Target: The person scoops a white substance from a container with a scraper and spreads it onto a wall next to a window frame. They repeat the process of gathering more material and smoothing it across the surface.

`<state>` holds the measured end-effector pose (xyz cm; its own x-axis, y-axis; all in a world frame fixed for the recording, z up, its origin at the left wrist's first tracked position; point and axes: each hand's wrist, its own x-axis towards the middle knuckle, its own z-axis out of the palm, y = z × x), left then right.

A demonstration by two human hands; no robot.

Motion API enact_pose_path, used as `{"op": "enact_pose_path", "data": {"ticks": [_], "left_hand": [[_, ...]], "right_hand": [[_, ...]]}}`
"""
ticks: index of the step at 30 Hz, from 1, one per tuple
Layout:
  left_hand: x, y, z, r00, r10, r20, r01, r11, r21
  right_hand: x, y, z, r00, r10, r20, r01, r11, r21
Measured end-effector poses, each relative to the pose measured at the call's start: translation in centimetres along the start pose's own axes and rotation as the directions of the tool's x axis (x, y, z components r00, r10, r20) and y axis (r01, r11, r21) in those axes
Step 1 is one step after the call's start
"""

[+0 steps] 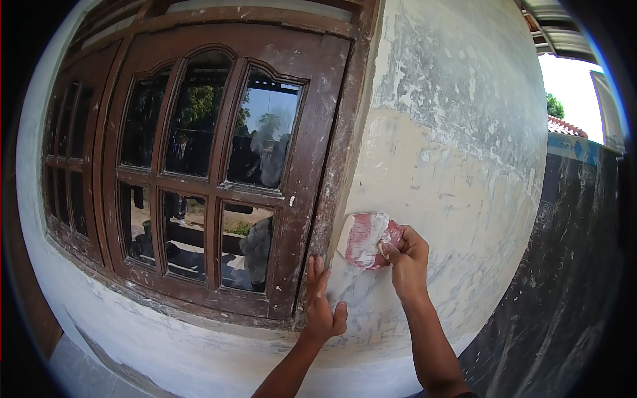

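Note:
My right hand (408,257) grips a red plastic putty spreader (369,240) smeared with white putty. The spreader's far edge lies against the wall (424,179), close to the window frame. Cream filler covers the middle of this wall, while grey and white patches show above it. Lower down and to the left, my left hand (324,306) leans on the corner of the brown wooden frame (334,192) with its fingers stretched out and nothing in it. Whether its palm touches the wall cannot be made out.
A brown wooden window (213,179) with several glass panes fills the left side, its wood specked with white. Beneath it runs a whitish wall ledge (166,338). Dark, streaked sheeting (551,278) stands at the right, under a metal roof (561,30).

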<state>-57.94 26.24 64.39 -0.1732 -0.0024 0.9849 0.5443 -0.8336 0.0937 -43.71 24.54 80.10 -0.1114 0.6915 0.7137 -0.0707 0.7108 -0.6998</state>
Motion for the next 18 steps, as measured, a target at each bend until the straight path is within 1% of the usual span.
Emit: {"op": "enact_pose_path", "data": {"ticks": [1, 4, 5, 6, 8, 9, 10, 12, 14, 16, 17, 18], "left_hand": [[0.0, 0.0, 0.1, 1.0, -0.004, -0.001, 0.004, 1.0, -0.008], [0.1, -0.1, 0.1, 1.0, 0.008, -0.005, -0.008, 1.0, -0.004], [0.2, -0.2, 0.0, 1.0, 0.013, -0.007, -0.013, 1.0, -0.001], [0.2, -0.2, 0.0, 1.0, 0.018, -0.004, -0.018, 1.0, 0.01], [0.0, -0.1, 0.2, 1.0, 0.016, -0.002, -0.016, 1.0, 0.022], [-0.1, -0.2, 0.2, 1.0, 0.002, -0.005, -0.002, 1.0, 0.005], [-0.1, -0.2, 0.2, 1.0, -0.01, -0.004, 0.01, 1.0, -0.015], [-0.1, -0.1, 0.1, 1.0, -0.006, 0.001, 0.006, 1.0, -0.009], [0.1, -0.1, 0.3, 1.0, 0.0, -0.003, 0.0, 1.0, 0.0], [0.1, -0.1, 0.2, 1.0, 0.0, -0.001, 0.0, 1.0, 0.001], [0.2, -0.1, 0.0, 1.0, 0.003, -0.002, -0.003, 1.0, 0.003], [0.2, -0.2, 0.0, 1.0, 0.011, 0.005, -0.011, 1.0, 0.012]], "right_hand": [[0.2, 0.4, 0.2, 1.0, 0.022, 0.003, -0.022, 0.999, -0.044], [0.1, 1.2, -1.0, 0.999, 0.017, -0.036, -0.019, 0.999, -0.038], [-0.4, 0.5, -0.9, 0.995, 0.029, -0.096, -0.025, 0.999, 0.045], [-0.4, 0.3, -1.3, 0.995, 0.024, -0.092, -0.02, 0.999, 0.045], [-0.6, 0.1, -2.7, 0.996, 0.017, -0.089, -0.018, 1.0, -0.016], [-0.5, 0.0, -2.3, 0.996, -0.009, -0.09, 0.011, 1.0, 0.019], [-0.4, 0.0, -1.9, 0.995, -0.005, -0.098, 0.007, 1.0, 0.024], [-0.1, 0.4, -1.0, 0.999, -0.036, -0.035, 0.036, 0.999, -0.001], [0.2, 0.9, -0.8, 0.999, -0.017, -0.044, 0.017, 1.0, -0.017], [0.1, 1.3, -1.5, 0.996, 0.012, -0.085, -0.011, 1.0, 0.019], [-0.1, 1.6, -2.7, 0.995, 0.004, -0.102, -0.008, 0.999, -0.039], [-0.3, 1.7, -3.8, 0.995, 0.002, -0.101, -0.006, 0.999, -0.039]]}}
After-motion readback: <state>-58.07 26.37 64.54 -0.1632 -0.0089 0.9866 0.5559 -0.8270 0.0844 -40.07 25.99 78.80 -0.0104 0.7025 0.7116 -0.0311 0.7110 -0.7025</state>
